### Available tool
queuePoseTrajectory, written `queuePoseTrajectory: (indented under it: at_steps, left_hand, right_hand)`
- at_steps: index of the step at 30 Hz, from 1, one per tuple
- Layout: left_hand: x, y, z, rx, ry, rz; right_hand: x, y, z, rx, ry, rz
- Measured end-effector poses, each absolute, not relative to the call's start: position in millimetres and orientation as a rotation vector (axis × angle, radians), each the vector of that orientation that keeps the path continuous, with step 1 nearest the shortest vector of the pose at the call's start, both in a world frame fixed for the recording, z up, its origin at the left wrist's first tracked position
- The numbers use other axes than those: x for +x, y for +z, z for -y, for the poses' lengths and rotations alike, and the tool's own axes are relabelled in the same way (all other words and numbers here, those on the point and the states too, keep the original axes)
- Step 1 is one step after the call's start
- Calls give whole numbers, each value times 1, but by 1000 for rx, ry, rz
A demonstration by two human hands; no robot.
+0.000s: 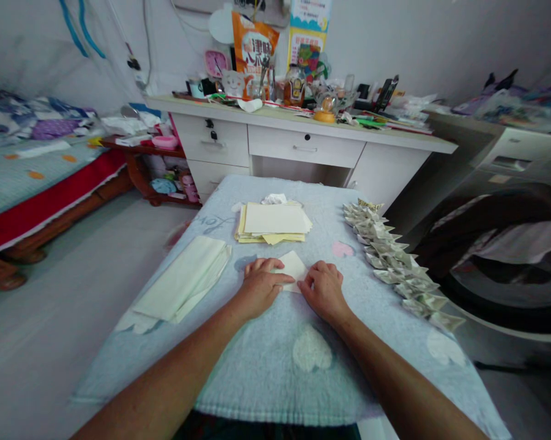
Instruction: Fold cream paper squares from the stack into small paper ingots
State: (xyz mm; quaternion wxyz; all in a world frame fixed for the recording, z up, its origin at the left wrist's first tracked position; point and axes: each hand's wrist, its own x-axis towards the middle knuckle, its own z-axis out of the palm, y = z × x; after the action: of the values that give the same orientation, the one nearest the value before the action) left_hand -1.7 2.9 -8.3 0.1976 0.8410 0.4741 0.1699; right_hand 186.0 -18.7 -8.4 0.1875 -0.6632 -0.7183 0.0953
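Observation:
A small cream sheet of paper (294, 264), partly folded with a pointed top corner, lies flat on the cloth-covered table. My left hand (262, 282) holds down its left side, thumb stretched across the lower edge. At the right corner, my right hand (323, 286) pinches the paper with curled fingers. Just beyond sits a stack of cream and yellow paper sheets (275, 219). To the left rests a larger folded bundle of pale paper (186, 278). Folded paper pieces with pointed ends (392, 256) stand in rows along the right side.
A light blue cloth (275, 379) with heart prints covers the table. Behind it stands a white desk (303, 143) loaded with jars, a snack bag and a pink clock. A washing machine (509, 159) is at the right, a bed (41, 165) at the left.

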Motion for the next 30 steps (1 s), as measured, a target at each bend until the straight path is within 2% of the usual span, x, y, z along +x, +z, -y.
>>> queuePoseTrajectory:
  at_steps: [10,15,30]
  left_hand:
    - [-2,-13,-5,2376,476,-1323]
    - [-3,-13,-6,2391,467,-1317]
    - [-2,-13,-7,2384,485,-1302]
  right_hand:
    - [184,-8,21,-1762,143,2055]
    - [180,-7,23,-1593,249,2197]
    - [169,-13,22,-1852,47,2127]
